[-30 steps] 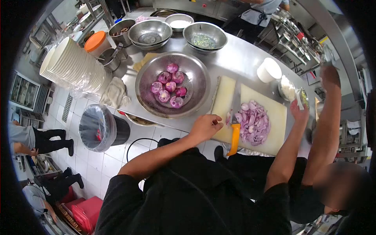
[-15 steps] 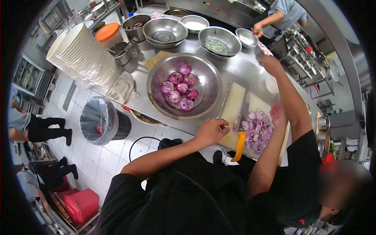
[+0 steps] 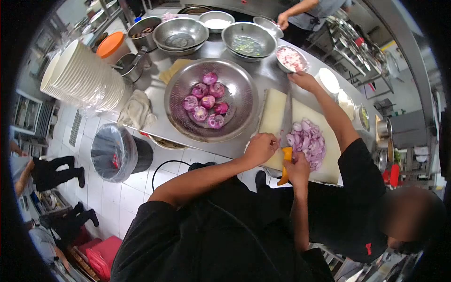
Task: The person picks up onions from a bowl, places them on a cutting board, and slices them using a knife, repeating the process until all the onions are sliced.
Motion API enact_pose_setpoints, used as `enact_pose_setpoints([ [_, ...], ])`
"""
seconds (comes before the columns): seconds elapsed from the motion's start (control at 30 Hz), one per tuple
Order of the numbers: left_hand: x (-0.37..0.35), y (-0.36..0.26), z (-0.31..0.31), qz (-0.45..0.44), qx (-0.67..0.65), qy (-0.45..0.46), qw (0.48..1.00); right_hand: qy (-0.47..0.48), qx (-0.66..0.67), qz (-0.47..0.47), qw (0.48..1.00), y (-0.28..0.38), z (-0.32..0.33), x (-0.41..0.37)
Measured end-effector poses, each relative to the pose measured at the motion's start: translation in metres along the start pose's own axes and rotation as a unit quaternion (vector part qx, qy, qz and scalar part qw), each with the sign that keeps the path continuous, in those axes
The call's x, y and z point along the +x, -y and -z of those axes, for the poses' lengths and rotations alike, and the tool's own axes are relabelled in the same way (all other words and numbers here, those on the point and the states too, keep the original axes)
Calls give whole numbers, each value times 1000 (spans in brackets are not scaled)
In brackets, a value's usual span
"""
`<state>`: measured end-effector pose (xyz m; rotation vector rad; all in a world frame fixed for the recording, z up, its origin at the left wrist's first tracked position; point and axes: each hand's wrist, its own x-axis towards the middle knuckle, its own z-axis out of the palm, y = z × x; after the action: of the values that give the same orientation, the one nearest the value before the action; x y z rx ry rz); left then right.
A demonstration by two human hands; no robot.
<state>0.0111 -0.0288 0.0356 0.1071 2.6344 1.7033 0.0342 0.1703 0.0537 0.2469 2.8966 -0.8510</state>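
My right hand (image 3: 298,168) grips the yellow handle of a knife (image 3: 287,116), whose long blade lies along the cutting board (image 3: 273,108). To its right is a pile of sliced red onion (image 3: 306,141) on the board. My left hand (image 3: 264,148) is at the board's near left edge, its fingers curled together; whatever they may hold is hidden. Beyond it sits a wide perforated steel bowl (image 3: 244,110) with several peeled red onions (image 3: 208,101) in it.
A co-worker's hand (image 3: 304,81) touches a bowl of pinkish pieces (image 3: 290,58). Steel bowls (image 3: 180,33) line the far side. Stacked white tubs (image 3: 77,77), a cloth (image 3: 136,110) and a lined bin (image 3: 112,152) are at left. Another person's hand (image 3: 283,21) is across the table.
My right hand has come down from above the sliced onion and closed on the knife handle. My left hand's fingers have drawn together. The co-worker's bowl is now on the table.
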Motion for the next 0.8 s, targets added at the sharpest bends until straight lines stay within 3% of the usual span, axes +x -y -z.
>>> enact_pose_setpoints([
  [0.2, 18, 18, -22, -12, -15, -27, 999, -34, 7, -9, 999, 32, 3, -6],
  [0.33, 18, 19, -21, -12, -15, -22, 1000, 49, 25, 13, 998, 15, 14, 1],
  [0.43, 19, 17, -16, -9, -7, -13, 1000, 101, 92, -52, 989, 46, 32, -9],
  [0.57, 21, 8, -5, 27, -8, 23, 999, 106, 78, -39, 991, 54, 33, -9],
  [0.67, 21, 16, -12, 7, -53, -31, 998, 87, 53, -20, 995, 51, 29, -8],
  [0.73, 22, 10, -7, 26, -40, -15, 999, 64, 35, 16, 997, 34, 18, -2],
  [0.8, 21, 8, -6, 37, -38, -5, 999, 106, 71, -38, 991, 71, 41, -14],
])
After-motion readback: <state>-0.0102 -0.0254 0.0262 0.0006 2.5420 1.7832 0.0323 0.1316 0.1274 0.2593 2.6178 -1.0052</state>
